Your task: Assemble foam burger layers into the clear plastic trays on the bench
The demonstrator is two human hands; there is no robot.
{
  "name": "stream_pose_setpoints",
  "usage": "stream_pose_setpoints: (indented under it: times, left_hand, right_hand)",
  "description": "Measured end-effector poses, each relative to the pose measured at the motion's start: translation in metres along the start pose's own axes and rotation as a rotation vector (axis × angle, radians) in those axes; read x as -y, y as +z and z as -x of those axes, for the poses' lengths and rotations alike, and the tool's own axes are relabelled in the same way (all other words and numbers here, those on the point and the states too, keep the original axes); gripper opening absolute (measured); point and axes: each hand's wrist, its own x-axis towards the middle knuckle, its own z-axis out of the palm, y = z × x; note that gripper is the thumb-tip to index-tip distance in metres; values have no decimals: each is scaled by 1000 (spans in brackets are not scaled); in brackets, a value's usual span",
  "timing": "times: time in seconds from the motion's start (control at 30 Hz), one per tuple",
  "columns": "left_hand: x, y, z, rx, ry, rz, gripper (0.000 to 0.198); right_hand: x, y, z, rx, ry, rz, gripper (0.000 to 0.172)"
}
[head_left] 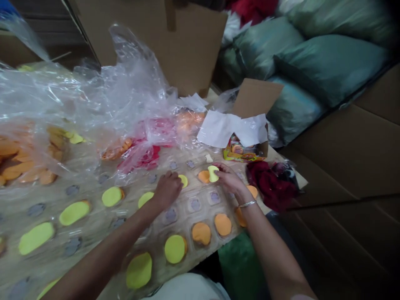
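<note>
My right hand (229, 179) pinches a small yellow piece (213, 173) with a narrowed waist, soft and foam-like in look. It is held over the right edge of a flat orange piece (203, 176). My left hand (168, 189) has its fingers curled together at a round yellow piece (183, 181), gripping its left edge; part of that piece is hidden. Below my hands, yellow discs (175, 249) and orange discs (223, 224) sit in clear plastic trays (187, 206). Some yellow discs have an orange layer showing beneath. Small greyish-purple shapes (195, 204) lie in other hollows.
Crumpled clear plastic bags (137, 79) cover the back left, with orange pieces (18, 160) inside. An open printed box (245, 152) stands at the back right, beside dark red cloth (271, 183). Green sacks (331, 66) and a large carton (156, 41) rise behind.
</note>
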Motion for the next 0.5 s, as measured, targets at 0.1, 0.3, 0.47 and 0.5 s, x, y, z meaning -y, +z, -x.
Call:
stream_pose_setpoints:
  times: [0.1, 0.3, 0.47, 0.5]
  left_hand:
    - [3, -3, 4, -21, 14, -24, 22]
    - [17, -4, 20, 7, 64, 6, 20]
    - [16, -12, 45, -128, 125, 135, 18]
    - [19, -16, 53, -148, 143, 151, 20]
  right_hand:
    - [-2, 9, -6, 7, -91, 316, 29]
    - [-6, 34, -3, -80, -247, 1060, 31]
    - [-8, 39, 9, -36, -356, 1389, 27]
    - [-10, 38, 11, -45, -381, 1418, 24]
